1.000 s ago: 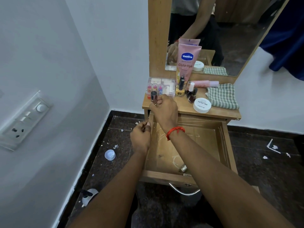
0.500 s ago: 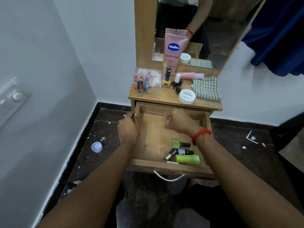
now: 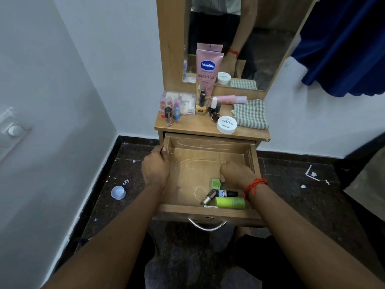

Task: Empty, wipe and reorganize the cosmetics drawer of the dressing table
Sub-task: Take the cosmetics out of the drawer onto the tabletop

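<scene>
The wooden drawer [image 3: 208,213] of the dressing table stands pulled out. My left hand [image 3: 155,168] grips its left wall. My right hand [image 3: 235,174], a red thread at the wrist, is down inside the drawer with its fingers closed on a small green bottle [image 3: 215,183]. In the drawer's front right corner lie a dark bottle [image 3: 224,193], a green tube [image 3: 230,202] and a small metallic-tipped item [image 3: 208,198]. White smears mark the drawer's floor [image 3: 187,174].
On the tabletop [image 3: 195,126] stand a pink Vaseline tube [image 3: 208,71], several nail polish bottles [image 3: 214,110], lipsticks [image 3: 168,113], a clear box [image 3: 185,103], a white jar [image 3: 226,124] and a checked cloth [image 3: 250,113]. A plastic cap [image 3: 118,192] and debris lie on the dark floor.
My right hand came down from the tabletop into the drawer and closed on the green bottle. My left hand moved onto the drawer's left wall. The view pulled back, showing the drawer's front items.
</scene>
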